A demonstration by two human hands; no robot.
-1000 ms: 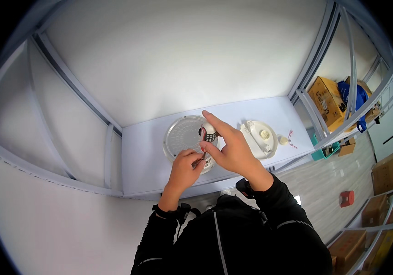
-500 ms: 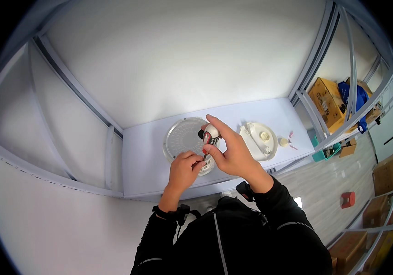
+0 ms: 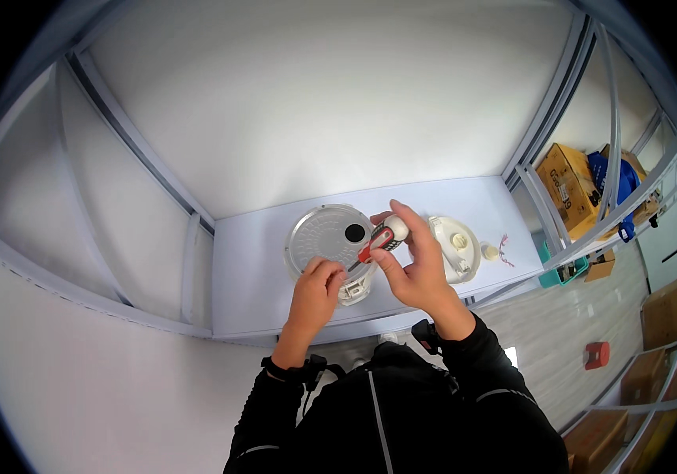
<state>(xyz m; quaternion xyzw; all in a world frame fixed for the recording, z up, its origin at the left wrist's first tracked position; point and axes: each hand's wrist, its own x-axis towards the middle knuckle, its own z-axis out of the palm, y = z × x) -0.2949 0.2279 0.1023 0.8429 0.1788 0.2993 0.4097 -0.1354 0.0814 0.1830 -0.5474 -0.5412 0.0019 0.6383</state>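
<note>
A screwdriver (image 3: pixel 383 238) with a red, white and black handle sits in my right hand (image 3: pixel 423 278), thumb and fingers closed round it. Its shaft slants down toward my left hand (image 3: pixel 313 295), whose fingertips pinch together at the tip; whatever lies between them is too small to make out. Under both hands is a round silver plate (image 3: pixel 318 237) with a dotted pattern, a black disc (image 3: pixel 356 232) on its right half. At its near side a white plastic housing (image 3: pixel 354 291) juts out, partly covered by my hands.
Right of my right hand lies an oval white plastic cover (image 3: pixel 467 224). Beside it are a small cream-coloured part (image 3: pixel 489 252) and thin red-and-white wires (image 3: pixel 506 246). Grey posts frame the white table (image 3: pixel 247 292). Cardboard boxes (image 3: pixel 566 189), a teal basket (image 3: pixel 561 272) and a red stool (image 3: pixel 596 355) stand to the right.
My right hand has shifted slightly right, tilting the screwdriver so its handle leans farther right. The black disc on the plate has come into fuller view. My left hand keeps its pinch.
</note>
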